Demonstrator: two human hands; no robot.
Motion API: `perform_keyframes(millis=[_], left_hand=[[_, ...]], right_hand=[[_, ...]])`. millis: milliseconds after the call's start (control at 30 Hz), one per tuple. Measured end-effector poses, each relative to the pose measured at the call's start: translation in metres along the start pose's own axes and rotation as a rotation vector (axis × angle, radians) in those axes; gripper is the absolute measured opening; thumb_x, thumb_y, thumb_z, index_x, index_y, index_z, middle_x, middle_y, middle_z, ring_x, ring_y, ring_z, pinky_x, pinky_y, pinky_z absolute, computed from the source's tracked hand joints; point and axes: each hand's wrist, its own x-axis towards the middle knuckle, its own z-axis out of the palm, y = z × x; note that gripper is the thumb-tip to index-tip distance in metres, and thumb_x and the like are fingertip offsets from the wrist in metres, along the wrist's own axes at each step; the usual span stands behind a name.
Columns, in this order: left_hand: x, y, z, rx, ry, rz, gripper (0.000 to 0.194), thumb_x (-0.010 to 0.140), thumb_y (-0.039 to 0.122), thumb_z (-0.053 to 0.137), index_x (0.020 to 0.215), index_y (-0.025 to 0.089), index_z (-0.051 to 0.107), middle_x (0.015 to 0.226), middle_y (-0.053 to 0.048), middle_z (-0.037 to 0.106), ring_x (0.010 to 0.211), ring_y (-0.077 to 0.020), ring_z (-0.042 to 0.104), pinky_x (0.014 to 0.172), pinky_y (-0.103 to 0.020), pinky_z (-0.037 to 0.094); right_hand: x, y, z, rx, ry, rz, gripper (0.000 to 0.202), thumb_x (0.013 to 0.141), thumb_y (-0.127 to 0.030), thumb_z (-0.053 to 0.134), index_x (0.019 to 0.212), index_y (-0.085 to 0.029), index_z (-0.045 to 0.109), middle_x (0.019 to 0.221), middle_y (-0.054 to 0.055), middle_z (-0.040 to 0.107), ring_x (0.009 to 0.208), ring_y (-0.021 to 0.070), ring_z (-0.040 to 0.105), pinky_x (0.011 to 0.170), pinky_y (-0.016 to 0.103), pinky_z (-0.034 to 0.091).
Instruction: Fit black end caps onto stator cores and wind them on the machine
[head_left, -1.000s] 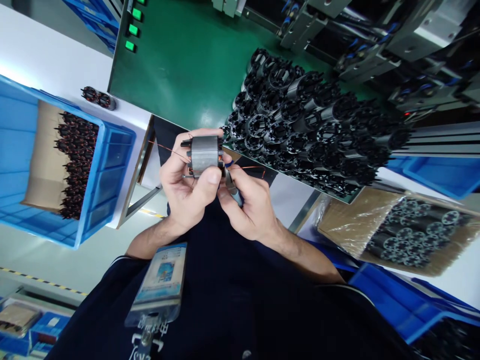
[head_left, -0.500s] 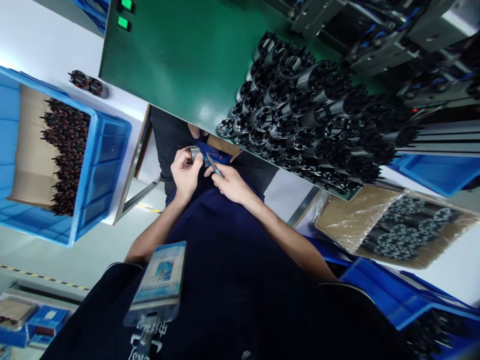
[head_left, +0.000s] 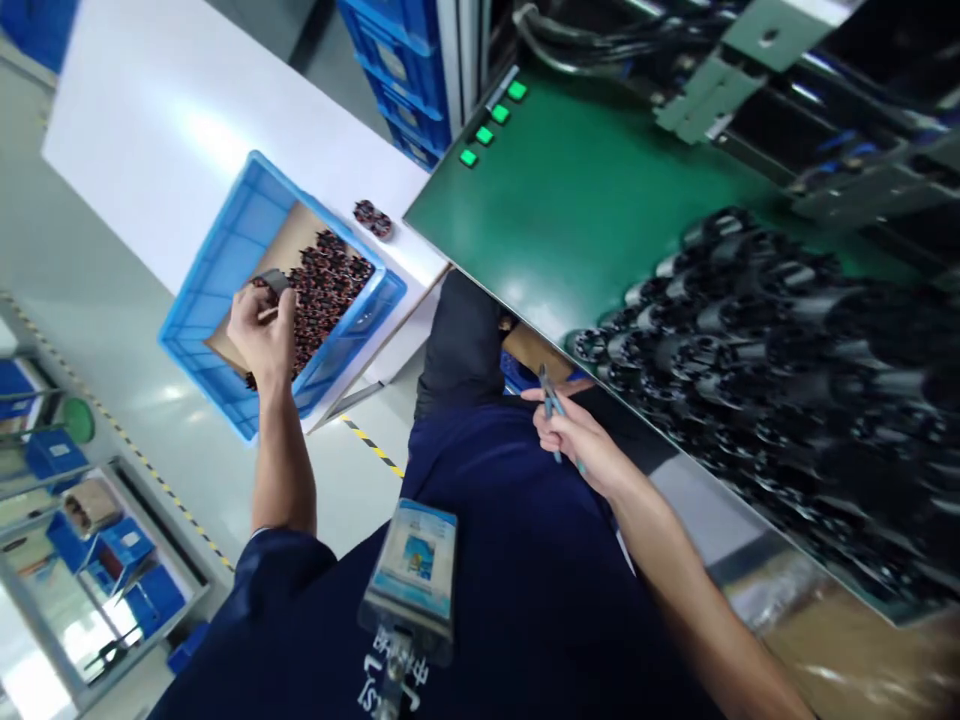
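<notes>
Over the blue bin (head_left: 259, 165) on the left, my left hand (head_left: 262, 335) is closed around a grey cylindrical motor stator (head_left: 276, 281). Rows of stators with dark, reddish windings (head_left: 330, 290) stand in that bin, just right of the hand. My right hand (head_left: 581, 440) is in front of my lap, near the edge of the green bench, with its fingers wrapped round a pair of cutting pliers (head_left: 551, 395). The pliers have blue-grey handles and their tip points up and away from me.
A big stack of black cylindrical cores (head_left: 720, 360) covers the right of the green bench (head_left: 540, 220). Green buttons (head_left: 484, 135) line its far left corner. Two stators (head_left: 373, 220) lie on the white table (head_left: 187, 120) beside the bin. Machinery (head_left: 787, 100) rises behind the bench.
My left hand has carried the stator from my lap leftward to above the blue bin. My right hand has stayed near the lap with the pliers. The view has swung left.
</notes>
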Motion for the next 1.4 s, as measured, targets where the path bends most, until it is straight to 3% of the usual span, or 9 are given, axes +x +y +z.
perform_keyframes(millis=[67,200,400,567,767,900,1033,1200,1400], left_hand=[[0.042,-0.031,-0.011,0.356,-0.054,-0.080,0.035,0.109,0.049,0.075,0.120,0.017,0.082,0.144,-0.018,0.084,0.135,-0.0319,0.077,0.127,-0.047,0.063],[0.083,-0.066,-0.002,0.496,-0.203,-0.193,0.033,0.101,0.043,0.077,0.114,0.014,0.088,0.131,-0.022,0.089,0.124,-0.0368,0.080,0.119,-0.048,0.063],[0.076,-0.086,0.010,0.472,-0.434,-0.154,0.035,0.115,0.047,0.072,0.096,0.019,0.081,0.105,-0.011,0.085,0.107,-0.0289,0.079,0.110,-0.044,0.061],[0.059,-0.095,0.011,0.422,-0.440,-0.153,0.038,0.120,0.048,0.067,0.095,0.020,0.076,0.103,-0.010,0.083,0.105,-0.0274,0.077,0.109,-0.043,0.060],[0.053,-0.081,0.004,0.391,-0.175,-0.171,0.048,0.119,0.035,0.042,0.144,0.015,0.077,0.144,-0.025,0.082,0.132,-0.0379,0.076,0.120,-0.047,0.057],[0.071,-0.059,0.016,0.319,-0.177,-0.071,0.060,0.118,0.027,0.038,0.166,0.013,0.071,0.167,-0.023,0.074,0.157,-0.0348,0.067,0.141,-0.048,0.047],[0.096,-0.041,0.054,0.266,-0.331,-0.031,0.051,0.125,0.038,0.049,0.161,0.017,0.079,0.164,-0.020,0.079,0.157,-0.0339,0.070,0.143,-0.054,0.049],[0.102,-0.028,0.085,0.301,-0.416,-0.104,0.054,0.122,0.066,0.071,0.145,0.018,0.083,0.150,-0.016,0.083,0.143,-0.0339,0.078,0.135,-0.062,0.056],[0.089,-0.013,0.079,0.356,-0.416,-0.113,0.053,0.122,0.061,0.074,0.153,0.018,0.080,0.156,-0.017,0.080,0.145,-0.0346,0.077,0.134,-0.064,0.058]], right_hand=[[0.000,0.000,0.005,-0.046,-0.013,-0.011,0.061,0.076,-0.040,0.079,0.134,-0.026,0.072,0.086,-0.006,0.050,0.068,0.0125,0.035,0.063,0.030,0.029],[-0.002,-0.005,0.015,-0.144,-0.033,-0.023,0.054,0.082,-0.043,0.080,0.133,-0.025,0.074,0.087,-0.006,0.050,0.069,0.0120,0.038,0.063,0.029,0.031],[-0.015,-0.022,0.023,-0.249,-0.048,-0.041,0.065,0.091,-0.042,0.074,0.155,-0.028,0.073,0.094,-0.003,0.055,0.073,0.0148,0.043,0.065,0.029,0.040],[-0.013,-0.058,0.027,-0.488,-0.068,-0.189,0.110,0.105,-0.052,0.075,0.200,-0.044,0.020,0.149,0.008,0.070,0.110,0.0212,0.072,0.103,0.039,0.066],[0.072,-0.137,0.052,-1.245,0.243,-0.487,0.076,0.101,-0.042,0.076,0.177,-0.036,0.069,0.157,0.017,0.064,0.144,0.0410,0.069,0.136,0.063,0.056],[0.142,-0.160,0.078,-1.290,0.448,-0.486,0.080,0.103,-0.049,0.081,0.177,-0.021,0.065,0.161,0.031,0.056,0.155,0.0584,0.054,0.129,0.079,0.054],[0.167,-0.153,0.093,-1.267,0.499,-0.519,0.083,0.111,-0.061,0.072,0.180,-0.017,0.058,0.165,0.036,0.053,0.160,0.0620,0.045,0.125,0.084,0.054],[0.122,-0.136,0.095,-1.247,0.408,-0.581,0.077,0.113,-0.060,0.072,0.180,-0.022,0.061,0.182,0.033,0.047,0.170,0.0606,0.046,0.135,0.087,0.048],[0.018,-0.090,0.091,-1.066,0.075,-0.696,0.067,0.120,-0.064,0.066,0.181,-0.036,0.062,0.192,0.020,0.048,0.184,0.0461,0.046,0.152,0.075,0.041]])
